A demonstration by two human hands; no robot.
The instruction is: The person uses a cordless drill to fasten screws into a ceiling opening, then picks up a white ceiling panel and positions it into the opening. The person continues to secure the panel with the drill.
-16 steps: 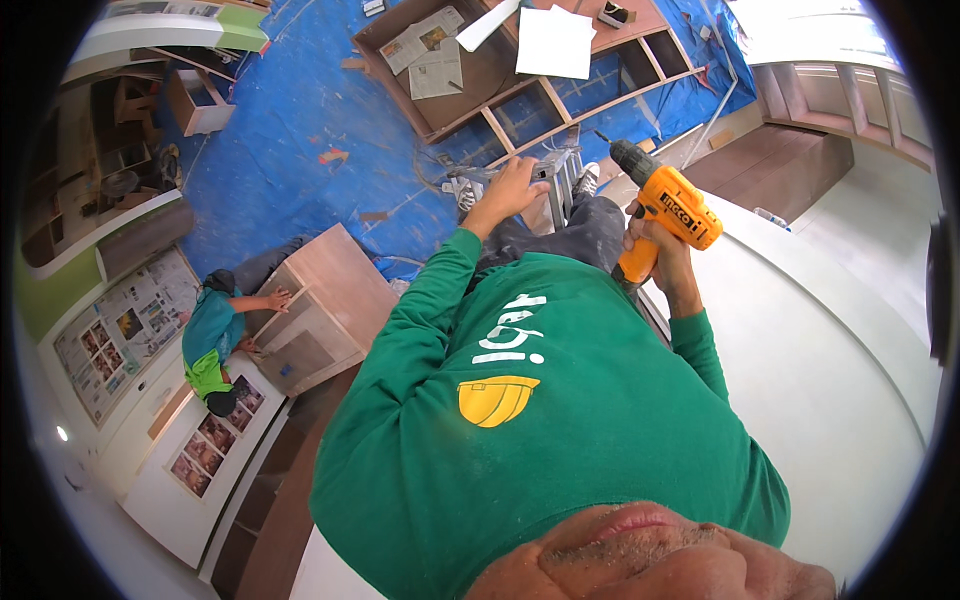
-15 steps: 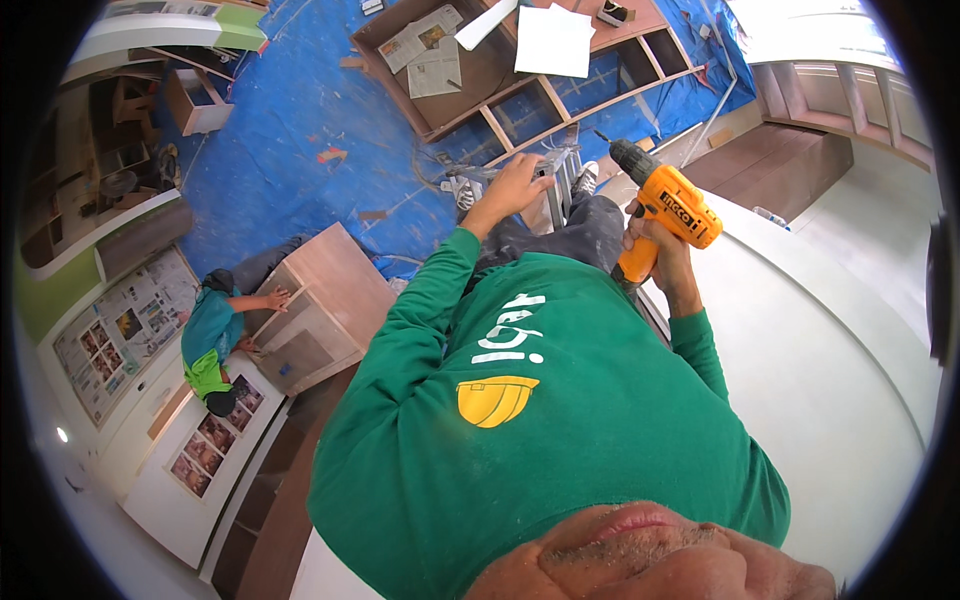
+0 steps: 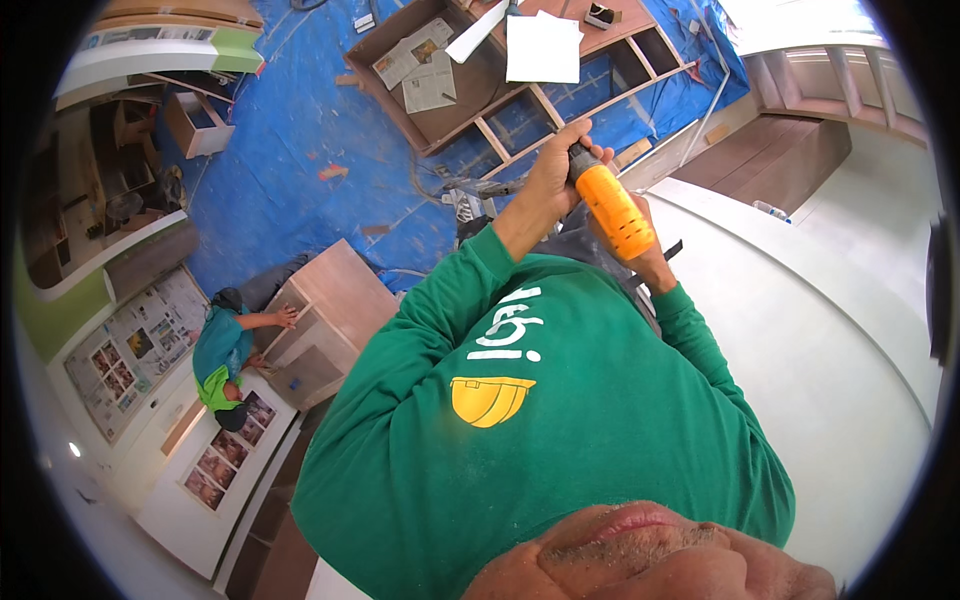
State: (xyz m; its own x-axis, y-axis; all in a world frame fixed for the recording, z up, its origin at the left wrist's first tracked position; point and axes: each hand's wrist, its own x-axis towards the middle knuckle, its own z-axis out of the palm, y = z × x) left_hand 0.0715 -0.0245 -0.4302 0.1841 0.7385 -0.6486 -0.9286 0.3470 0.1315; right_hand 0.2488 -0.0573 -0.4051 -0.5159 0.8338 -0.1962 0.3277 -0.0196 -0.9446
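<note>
In front of my chest is an orange and black cordless drill, its nose turned toward the far side. My right hand is closed around its grip, mostly hidden beneath the drill's body. Up at the black chuck, my left hand has its fingers wrapped round the front end. The hand covers the tip, so I cannot see whether a bit is there.
Below lies a wooden cabinet frame with papers and a white sheet on it. Blue sheeting covers the floor. On the left a co-worker touches a wooden cabinet. A white surface runs along my right.
My left hand has left the metal ladder top and closed on the drill's chuck. The drill has swung left and inward, its nose now pointing farther forward in my right hand.
</note>
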